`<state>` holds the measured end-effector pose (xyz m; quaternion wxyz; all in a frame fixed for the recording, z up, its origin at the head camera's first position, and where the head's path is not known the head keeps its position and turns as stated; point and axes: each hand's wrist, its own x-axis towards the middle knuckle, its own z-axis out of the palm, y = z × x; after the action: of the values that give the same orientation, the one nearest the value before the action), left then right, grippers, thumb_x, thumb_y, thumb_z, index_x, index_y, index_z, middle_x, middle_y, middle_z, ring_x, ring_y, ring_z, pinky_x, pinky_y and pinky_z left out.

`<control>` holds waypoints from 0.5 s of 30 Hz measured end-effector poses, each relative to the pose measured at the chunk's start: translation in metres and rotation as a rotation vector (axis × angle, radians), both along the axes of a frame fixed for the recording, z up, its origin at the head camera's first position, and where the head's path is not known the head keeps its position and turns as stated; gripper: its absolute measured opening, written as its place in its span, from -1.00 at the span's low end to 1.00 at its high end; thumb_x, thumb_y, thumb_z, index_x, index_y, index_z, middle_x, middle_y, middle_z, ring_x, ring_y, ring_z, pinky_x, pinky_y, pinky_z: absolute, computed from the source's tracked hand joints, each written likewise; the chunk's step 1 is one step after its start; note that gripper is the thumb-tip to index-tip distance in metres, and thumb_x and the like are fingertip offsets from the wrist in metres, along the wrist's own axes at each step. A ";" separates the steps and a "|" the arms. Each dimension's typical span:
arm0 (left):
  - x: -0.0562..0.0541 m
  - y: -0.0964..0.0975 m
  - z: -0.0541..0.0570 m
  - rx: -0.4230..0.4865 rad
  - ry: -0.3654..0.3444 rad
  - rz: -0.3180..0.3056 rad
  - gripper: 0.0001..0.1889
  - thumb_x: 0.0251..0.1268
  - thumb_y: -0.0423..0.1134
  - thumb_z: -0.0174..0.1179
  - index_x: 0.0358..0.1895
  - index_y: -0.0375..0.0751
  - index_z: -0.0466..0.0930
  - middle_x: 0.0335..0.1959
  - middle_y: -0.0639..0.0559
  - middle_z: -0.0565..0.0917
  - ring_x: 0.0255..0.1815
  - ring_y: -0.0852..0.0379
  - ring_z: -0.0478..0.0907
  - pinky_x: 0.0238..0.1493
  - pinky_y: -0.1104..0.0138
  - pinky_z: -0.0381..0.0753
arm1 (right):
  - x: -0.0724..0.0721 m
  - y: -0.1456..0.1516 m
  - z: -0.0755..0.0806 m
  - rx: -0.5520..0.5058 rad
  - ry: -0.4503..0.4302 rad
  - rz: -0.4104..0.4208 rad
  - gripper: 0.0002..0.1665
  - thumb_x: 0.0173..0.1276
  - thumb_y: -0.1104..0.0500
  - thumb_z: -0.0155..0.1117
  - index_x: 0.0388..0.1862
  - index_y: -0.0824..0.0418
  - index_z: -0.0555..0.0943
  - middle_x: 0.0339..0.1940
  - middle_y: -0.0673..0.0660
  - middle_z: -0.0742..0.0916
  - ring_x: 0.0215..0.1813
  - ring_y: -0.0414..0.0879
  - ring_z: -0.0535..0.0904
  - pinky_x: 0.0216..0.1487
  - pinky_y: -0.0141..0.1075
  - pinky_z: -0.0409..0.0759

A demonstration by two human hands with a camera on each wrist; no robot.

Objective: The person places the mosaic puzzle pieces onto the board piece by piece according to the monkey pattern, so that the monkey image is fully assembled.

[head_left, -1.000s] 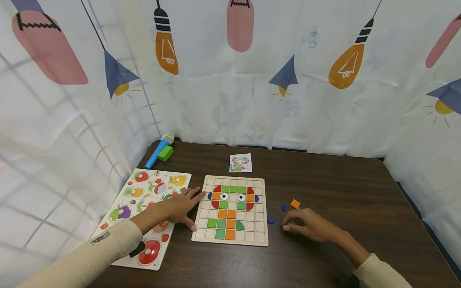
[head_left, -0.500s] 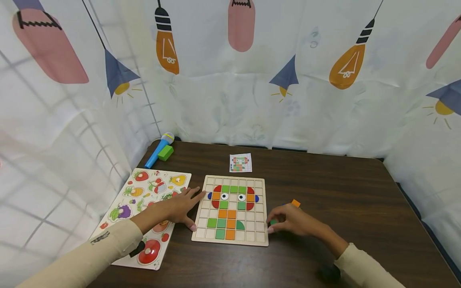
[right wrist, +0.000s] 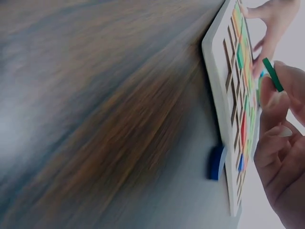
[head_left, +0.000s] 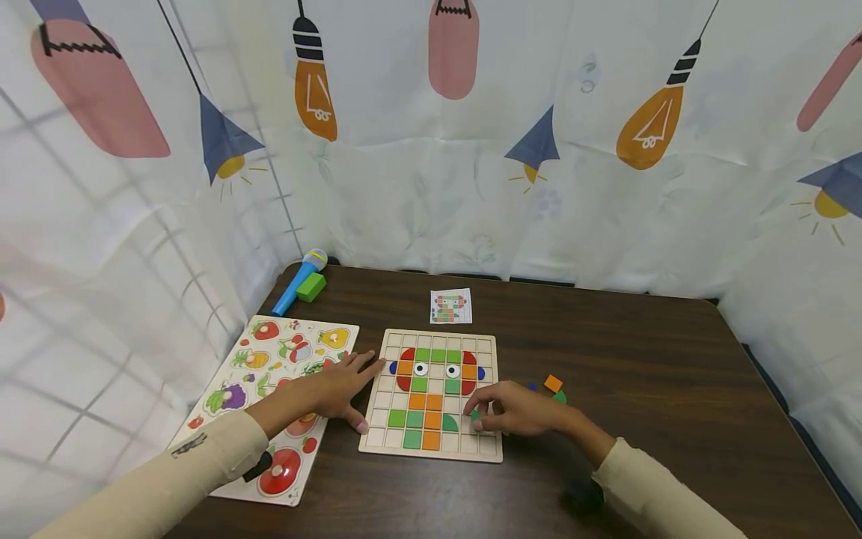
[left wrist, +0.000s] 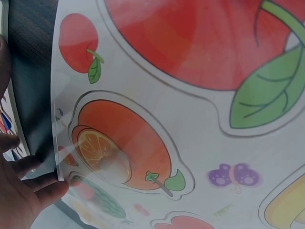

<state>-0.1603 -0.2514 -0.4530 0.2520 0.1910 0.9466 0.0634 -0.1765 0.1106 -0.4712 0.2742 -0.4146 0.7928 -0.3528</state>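
Observation:
My right hand [head_left: 518,409] is over the right side of a wooden grid board [head_left: 483,445]. Its thumb and fingers pinch a thin green tile [right wrist: 273,75], which appears edge-on in the right wrist view. Coloured tiles on the board form a figure with two round eyes; a green quarter-round tile [head_left: 449,423] lies just left of the held one. With fingers spread, my left hand [head_left: 340,388] rests along the board's left edge. An orange tile [head_left: 553,383], a green tile [head_left: 560,397] and partly hidden blue pieces lie right of the board.
A fruit puzzle board [head_left: 225,367] lies under the left forearm. Behind the grid board is a small pattern card [head_left: 451,305]. A blue toy microphone [head_left: 293,290] and a green block [head_left: 311,287] lie at the back left. Printed curtains stand behind the table.
My right hand has moved left from the loose pieces to above the board, carrying the green tile. The left hand has stayed in place.

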 end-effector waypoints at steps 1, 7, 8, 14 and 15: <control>0.000 0.000 0.000 -0.001 0.001 0.000 0.25 -0.11 0.35 0.46 0.63 -0.08 -0.02 0.63 -0.25 0.01 0.60 -0.43 -0.06 0.40 -0.30 0.24 | -0.001 -0.003 0.000 -0.004 0.005 0.001 -0.74 0.49 0.00 0.26 0.04 0.05 0.66 -0.36 -0.14 0.58 -0.44 -0.35 0.41 -0.39 -0.50 0.39; 0.001 0.000 0.000 0.003 -0.004 0.003 0.25 -0.10 0.35 0.46 0.63 -0.07 -0.02 0.63 -0.24 0.01 0.61 -0.42 -0.07 0.41 -0.29 0.23 | -0.005 -0.026 0.001 -0.033 0.013 -0.020 -0.71 0.40 -0.02 0.37 -0.01 0.07 0.67 -0.40 -0.16 0.61 -0.44 -0.33 0.42 -0.39 -0.50 0.39; 0.001 0.000 0.000 0.004 -0.004 0.005 0.25 -0.11 0.35 0.46 0.63 -0.07 -0.02 0.63 -0.24 0.00 0.61 -0.42 -0.07 0.41 -0.29 0.23 | -0.005 -0.030 0.001 -0.036 0.013 -0.024 -0.71 0.38 -0.02 0.38 -0.01 0.08 0.68 -0.40 -0.16 0.62 -0.44 -0.33 0.42 -0.39 -0.50 0.39; 0.000 0.000 0.000 0.002 -0.005 0.007 0.24 -0.09 0.35 0.45 0.63 -0.05 -0.03 0.63 -0.24 0.00 0.61 -0.41 -0.08 0.42 -0.28 0.21 | -0.008 -0.053 0.002 -0.038 0.001 -0.008 -0.71 0.29 0.08 0.48 -0.06 0.14 0.69 -0.43 -0.14 0.65 -0.40 -0.34 0.49 -0.36 -0.48 0.48; 0.000 0.000 -0.001 0.004 -0.007 0.005 0.24 -0.09 0.34 0.45 0.63 -0.05 -0.03 0.63 -0.24 0.00 0.61 -0.41 -0.08 0.42 -0.29 0.21 | -0.009 -0.057 0.001 -0.033 0.001 -0.001 -0.72 0.28 0.11 0.48 -0.06 0.15 0.70 -0.44 -0.14 0.65 -0.40 -0.34 0.50 -0.36 -0.48 0.49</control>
<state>-0.1604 -0.2517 -0.4535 0.2546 0.1891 0.9460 0.0666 -0.1857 0.0538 -0.4698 0.2669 -0.4187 0.7872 -0.3657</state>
